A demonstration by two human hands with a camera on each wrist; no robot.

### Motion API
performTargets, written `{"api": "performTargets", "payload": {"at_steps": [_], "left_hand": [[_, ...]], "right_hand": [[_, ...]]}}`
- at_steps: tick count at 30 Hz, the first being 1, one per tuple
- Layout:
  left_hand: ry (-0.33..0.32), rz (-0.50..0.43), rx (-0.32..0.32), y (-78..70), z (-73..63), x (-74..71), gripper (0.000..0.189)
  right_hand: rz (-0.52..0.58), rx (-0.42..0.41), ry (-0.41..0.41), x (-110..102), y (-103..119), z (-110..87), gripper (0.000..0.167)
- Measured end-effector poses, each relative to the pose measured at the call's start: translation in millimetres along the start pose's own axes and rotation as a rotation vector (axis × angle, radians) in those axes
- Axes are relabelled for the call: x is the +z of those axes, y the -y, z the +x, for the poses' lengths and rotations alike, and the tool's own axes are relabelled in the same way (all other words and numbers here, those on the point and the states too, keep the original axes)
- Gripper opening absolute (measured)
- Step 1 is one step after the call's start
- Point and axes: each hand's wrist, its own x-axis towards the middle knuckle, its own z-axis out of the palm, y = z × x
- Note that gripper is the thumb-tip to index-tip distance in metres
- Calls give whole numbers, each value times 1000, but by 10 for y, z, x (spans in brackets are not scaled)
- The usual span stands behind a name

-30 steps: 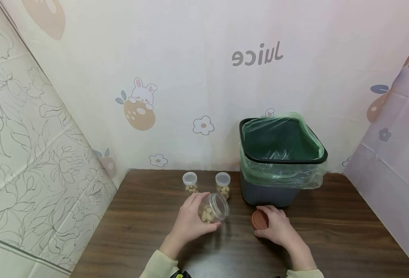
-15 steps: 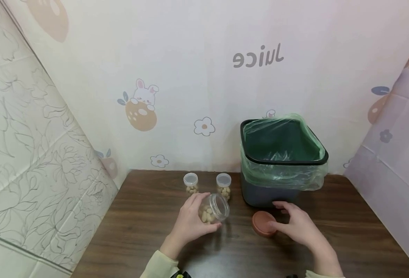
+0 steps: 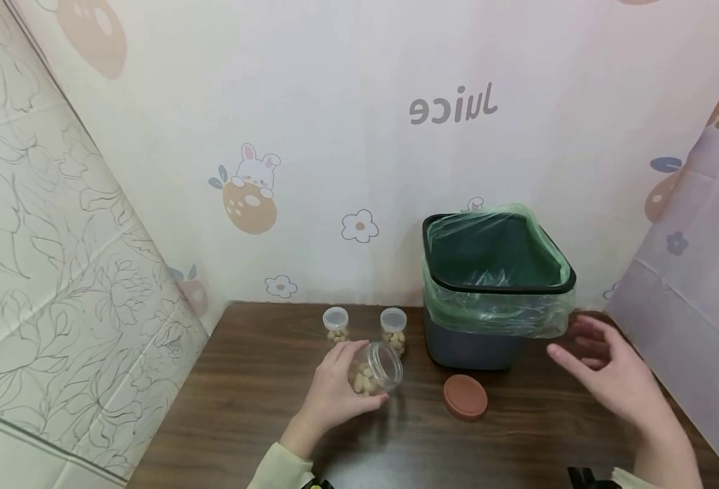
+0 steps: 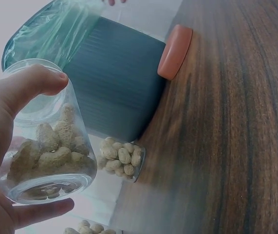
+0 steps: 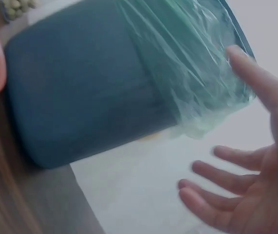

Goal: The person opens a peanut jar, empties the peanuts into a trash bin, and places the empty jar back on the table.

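On the wood-grained bench (image 3: 243,380), a grey bin (image 3: 469,348) was set at far right, its green liner (image 3: 500,314) folded over the rim, presumably against slipping. To its right, the right hand (image 3: 616,373) was held with fingers apart, around nothing. A clear jar (image 3: 376,370) was clasped by the left hand's (image 3: 335,394) curled fingers, mouth tilted rightward. Beyond, two smaller capped jars (image 3: 393,329) of nuts were stood upright. A terracotta-coloured lid (image 3: 465,396) was laid near the bin. Unshelled peanuts (image 4: 56,151) were gathered low in the tilted jar, probably kept in by the partial tilt.
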Motion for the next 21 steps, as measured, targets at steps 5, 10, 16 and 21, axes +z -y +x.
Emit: {"api": "performTargets", "payload": {"at_steps": [5, 10, 16, 21], "left_hand": [[-4, 2, 5, -1, 4, -1, 95], [-3, -4, 7, 4, 3, -1, 95], [5, -26, 12, 3, 7, 1, 95], [11, -35, 16, -7, 13, -8, 95]], "right_hand": [[131, -127, -132, -72, 15, 134, 90], [156, -207, -195, -81, 131, 315, 84], [190, -248, -206, -92, 259, 522, 84], [187, -293, -224, -114, 315, 683, 82]]}}
